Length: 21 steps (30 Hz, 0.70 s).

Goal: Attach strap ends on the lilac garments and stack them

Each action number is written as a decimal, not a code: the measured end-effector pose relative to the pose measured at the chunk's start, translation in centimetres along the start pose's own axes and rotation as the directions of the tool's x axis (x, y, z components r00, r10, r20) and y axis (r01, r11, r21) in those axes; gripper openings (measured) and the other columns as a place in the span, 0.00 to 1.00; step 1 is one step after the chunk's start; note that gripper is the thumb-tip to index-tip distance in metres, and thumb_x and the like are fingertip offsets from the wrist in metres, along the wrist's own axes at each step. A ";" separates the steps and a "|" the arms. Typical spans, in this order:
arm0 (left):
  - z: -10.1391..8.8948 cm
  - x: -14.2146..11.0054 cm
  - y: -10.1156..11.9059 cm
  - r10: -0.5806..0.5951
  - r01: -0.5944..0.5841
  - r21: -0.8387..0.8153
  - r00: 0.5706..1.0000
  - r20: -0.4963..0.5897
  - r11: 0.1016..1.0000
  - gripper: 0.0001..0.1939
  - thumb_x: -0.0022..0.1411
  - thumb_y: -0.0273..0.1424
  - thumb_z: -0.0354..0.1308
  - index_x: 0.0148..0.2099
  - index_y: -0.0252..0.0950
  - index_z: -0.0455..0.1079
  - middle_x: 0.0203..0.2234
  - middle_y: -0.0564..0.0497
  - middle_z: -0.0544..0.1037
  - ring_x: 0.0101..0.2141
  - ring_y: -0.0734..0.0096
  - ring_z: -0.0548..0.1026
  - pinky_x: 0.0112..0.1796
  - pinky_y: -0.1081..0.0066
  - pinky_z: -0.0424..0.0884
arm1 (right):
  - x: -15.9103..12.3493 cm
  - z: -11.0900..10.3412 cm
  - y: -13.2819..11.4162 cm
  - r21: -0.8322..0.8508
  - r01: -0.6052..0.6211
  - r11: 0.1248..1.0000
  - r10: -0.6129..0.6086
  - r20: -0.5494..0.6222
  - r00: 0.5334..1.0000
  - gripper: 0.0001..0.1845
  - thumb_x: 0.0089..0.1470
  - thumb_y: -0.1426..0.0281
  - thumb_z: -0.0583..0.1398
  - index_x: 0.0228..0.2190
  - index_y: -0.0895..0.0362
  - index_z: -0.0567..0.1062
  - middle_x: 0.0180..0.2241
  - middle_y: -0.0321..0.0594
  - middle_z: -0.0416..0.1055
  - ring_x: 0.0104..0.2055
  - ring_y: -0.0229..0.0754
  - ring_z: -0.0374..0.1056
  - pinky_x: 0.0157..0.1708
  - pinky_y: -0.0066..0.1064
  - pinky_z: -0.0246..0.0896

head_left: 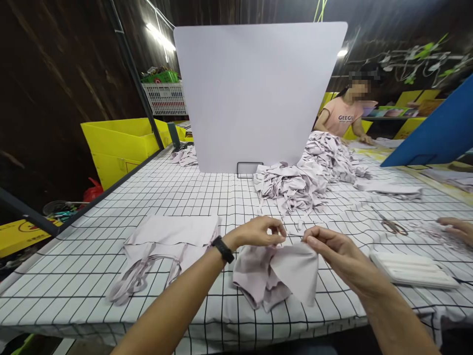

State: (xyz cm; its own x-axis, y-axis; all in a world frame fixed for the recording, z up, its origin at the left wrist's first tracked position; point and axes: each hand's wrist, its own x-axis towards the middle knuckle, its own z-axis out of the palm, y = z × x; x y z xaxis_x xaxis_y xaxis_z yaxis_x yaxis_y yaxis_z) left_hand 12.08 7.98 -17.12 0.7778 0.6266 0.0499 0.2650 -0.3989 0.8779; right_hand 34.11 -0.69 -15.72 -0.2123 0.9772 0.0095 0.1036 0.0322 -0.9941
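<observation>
A pale lilac fabric piece (295, 268), which looks like a small garment part, hangs in loose folds just above the near edge of the table. My right hand (332, 249) pinches its upper right edge between thumb and fingertips. On its upper left side my left hand (260, 231), with a black watch on the wrist, has thumb and fingers curled together at the fabric's top edge. The exact grip of the left fingertips is partly hidden. To the left, a flat stack of similar strapped garments (173, 230) lies on the table.
Behind my hands is a heap of lilac pieces (291, 185) beside a white upright board (258, 98). Scissors (393, 227) and a white flat device (414, 270) lie right. Another person's hand (460, 230) rests at the right edge; a co-worker (342, 116) sits beyond.
</observation>
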 end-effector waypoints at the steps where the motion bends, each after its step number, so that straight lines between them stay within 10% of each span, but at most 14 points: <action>1: -0.6 -0.1 0.6 0.005 0.000 -0.067 0.998 0.065 0.998 0.07 0.61 0.34 0.61 0.38 0.36 0.75 0.32 0.48 0.78 0.35 0.64 0.75 0.39 0.65 0.71 | -0.2 -0.5 -0.8 0.009 0.009 1.000 -0.009 -0.015 1.000 0.18 0.53 0.53 0.68 0.31 0.55 0.79 0.28 0.37 0.69 0.31 0.39 0.64 0.31 0.28 0.63; 7: -0.3 -2.6 4.0 0.119 -0.123 -0.081 0.991 -0.057 0.989 0.11 0.64 0.39 0.63 0.39 0.36 0.73 0.37 0.47 0.77 0.39 0.67 0.73 0.42 0.67 0.70 | -0.7 -1.4 -3.0 0.032 0.051 0.998 -0.046 -0.146 0.988 0.22 0.46 0.50 0.72 0.28 0.56 0.78 0.26 0.37 0.67 0.28 0.39 0.61 0.26 0.28 0.61; 13: 1.8 -2.3 4.6 0.219 -0.215 0.043 0.962 -0.165 0.976 0.13 0.63 0.36 0.63 0.48 0.37 0.73 0.45 0.46 0.76 0.45 0.63 0.73 0.48 0.63 0.68 | -0.3 0.3 -4.3 0.055 0.109 0.992 -0.108 -0.022 0.994 0.17 0.51 0.53 0.70 0.30 0.54 0.80 0.26 0.36 0.69 0.28 0.37 0.62 0.26 0.26 0.61; 21: -3.1 -3.8 7.5 0.093 -0.086 -0.320 0.996 0.006 0.944 0.15 0.59 0.40 0.68 0.33 0.32 0.76 0.27 0.52 0.73 0.29 0.75 0.70 0.28 0.74 0.63 | -1.3 -2.9 -5.0 -0.095 0.077 0.992 -0.068 0.097 0.993 0.18 0.45 0.54 0.73 0.31 0.54 0.83 0.26 0.39 0.73 0.25 0.40 0.68 0.22 0.28 0.64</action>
State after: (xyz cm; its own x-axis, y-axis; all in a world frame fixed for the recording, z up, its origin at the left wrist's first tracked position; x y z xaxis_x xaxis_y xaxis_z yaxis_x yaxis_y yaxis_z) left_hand 9.27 4.71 -9.27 0.8023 0.5830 0.1281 0.0010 -0.2159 0.9764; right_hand 36.65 -1.48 -10.46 -0.3125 0.9476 0.0668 0.1783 0.1275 -0.9757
